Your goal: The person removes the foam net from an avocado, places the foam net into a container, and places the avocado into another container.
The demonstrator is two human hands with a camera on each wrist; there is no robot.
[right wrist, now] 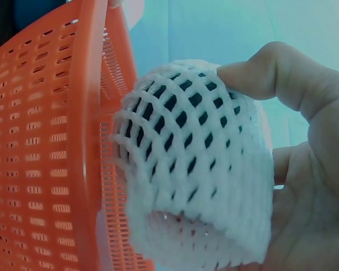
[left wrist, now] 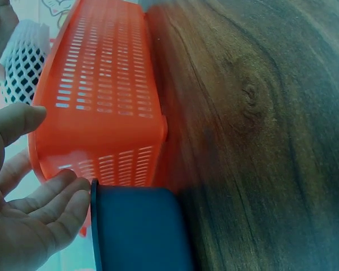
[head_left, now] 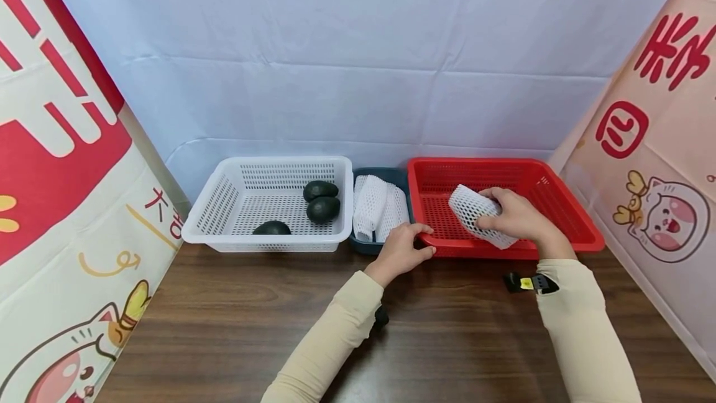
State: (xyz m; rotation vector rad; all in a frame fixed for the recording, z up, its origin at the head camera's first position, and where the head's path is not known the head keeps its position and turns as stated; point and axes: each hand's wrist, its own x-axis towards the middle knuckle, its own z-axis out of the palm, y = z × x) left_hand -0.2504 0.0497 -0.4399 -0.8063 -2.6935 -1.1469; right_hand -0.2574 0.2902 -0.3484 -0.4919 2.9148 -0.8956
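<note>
My right hand holds a white foam net sleeve over the red basket, thumb on one side and fingers on the other. Through the mesh of the sleeve something dark shows, apparently an avocado; the lower end of the net hangs loose. At the front left corner of the red basket, my left hand holds the rim, thumb outside and index finger over the edge. In the left wrist view, the other fingers of that hand lie beside the blue bin.
A white basket with several dark avocados stands at the left. Between the baskets, the dark blue bin holds white foam net sleeves. All three containers stand on a wooden table, with a pale cloth wall behind.
</note>
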